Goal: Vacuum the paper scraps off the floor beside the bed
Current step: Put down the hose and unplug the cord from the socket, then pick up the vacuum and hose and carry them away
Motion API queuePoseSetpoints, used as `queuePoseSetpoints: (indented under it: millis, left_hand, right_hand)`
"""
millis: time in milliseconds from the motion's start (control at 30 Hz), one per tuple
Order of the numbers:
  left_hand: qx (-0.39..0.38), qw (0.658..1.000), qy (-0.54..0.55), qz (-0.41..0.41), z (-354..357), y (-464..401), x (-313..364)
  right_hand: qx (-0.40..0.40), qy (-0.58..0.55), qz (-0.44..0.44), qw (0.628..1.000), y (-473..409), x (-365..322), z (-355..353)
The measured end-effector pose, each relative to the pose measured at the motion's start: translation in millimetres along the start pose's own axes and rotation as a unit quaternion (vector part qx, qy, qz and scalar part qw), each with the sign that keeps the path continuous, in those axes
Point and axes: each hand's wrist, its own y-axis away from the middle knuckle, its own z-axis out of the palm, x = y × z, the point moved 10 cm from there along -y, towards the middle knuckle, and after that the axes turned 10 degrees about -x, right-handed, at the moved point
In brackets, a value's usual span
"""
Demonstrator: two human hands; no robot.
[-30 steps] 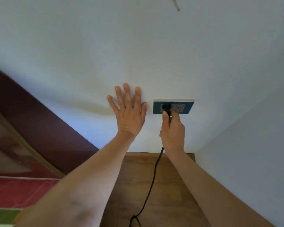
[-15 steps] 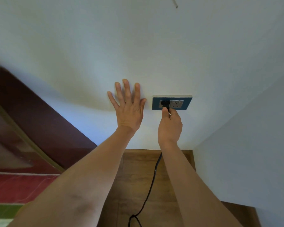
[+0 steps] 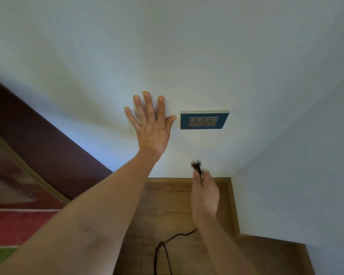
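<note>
My left hand (image 3: pixel 151 126) lies flat against the white wall, fingers spread, just left of a blue-framed double wall socket (image 3: pixel 204 120). Both outlets in the socket are bare. My right hand (image 3: pixel 205 195), blurred by motion, is closed on the black plug (image 3: pixel 197 167) well below the socket, near the foot of the wall. The plug's prongs point up. Its black cord (image 3: pixel 163 253) trails down from my hand and loops on the wooden floor. No vacuum body and no paper scraps are in view.
A dark red-brown headboard (image 3: pixel 44 139) slants along the left, with red and green bedding (image 3: pixel 12 231) below it. A second white wall (image 3: pixel 306 175) closes the corner at the right. Wood floor (image 3: pixel 167 205) fills the narrow gap between them.
My right hand has pulled the plug out of the left outlet and dropped down away from the wall. My left hand stays pressed on the wall.
</note>
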Motion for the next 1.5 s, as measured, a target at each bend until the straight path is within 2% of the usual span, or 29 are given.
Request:
queuePoseSetpoints:
  millis: [67,100,167,267,400,600,767,900,1133,1367,1500]
  left_hand:
    - [-0.003,1.0,-0.001,0.002,0.2,2.8,1.7]
    - [-0.003,1.0,0.0,-0.004,-2.0,4.5,2.3]
    - [-0.012,1.0,0.002,-0.025,-10.8,6.3,3.0]
    - [-0.079,0.996,-0.021,-0.024,-19.0,14.4,6.8]
    - [-0.141,0.99,-0.005,-0.006,-28.7,54.3,10.3]
    - [-0.287,0.954,0.025,-0.085,-39.0,192.2,-11.4]
    - [-0.406,0.893,0.017,-0.196,-57.4,341.4,-24.0]
    - [-0.45,0.847,0.011,-0.283,-87.0,440.4,-10.7]
    - [-0.424,0.793,0.006,-0.437,-154.9,570.0,44.5]
    - [-0.405,0.705,0.002,-0.582,-213.1,698.9,83.3]
    - [-0.358,0.675,0.0,-0.645,-246.6,765.5,97.0]
  right_hand:
    - [-0.035,-0.01,0.017,0.999,29.5,34.5,2.7]
    - [-0.053,-0.001,-0.002,0.999,27.7,33.8,4.5]
    - [-0.083,0.012,-0.044,0.995,7.7,9.4,8.2]
    - [-0.085,-0.028,-0.075,0.993,-14.9,-36.2,6.0]
    - [-0.104,-0.037,-0.086,0.99,-5.9,-48.8,0.3]
    - [-0.185,0.029,-0.078,0.979,48.5,10.9,5.3]
    - [-0.31,0.105,-0.058,0.943,107.0,78.8,28.7]
    - [-0.387,0.159,-0.088,0.904,146.2,101.8,43.5]
    - [-0.52,0.266,-0.153,0.797,237.0,129.8,62.7]
    - [-0.59,0.344,-0.185,0.707,334.6,177.6,85.0]
    - [-0.631,0.388,-0.186,0.646,399.6,220.4,106.3]
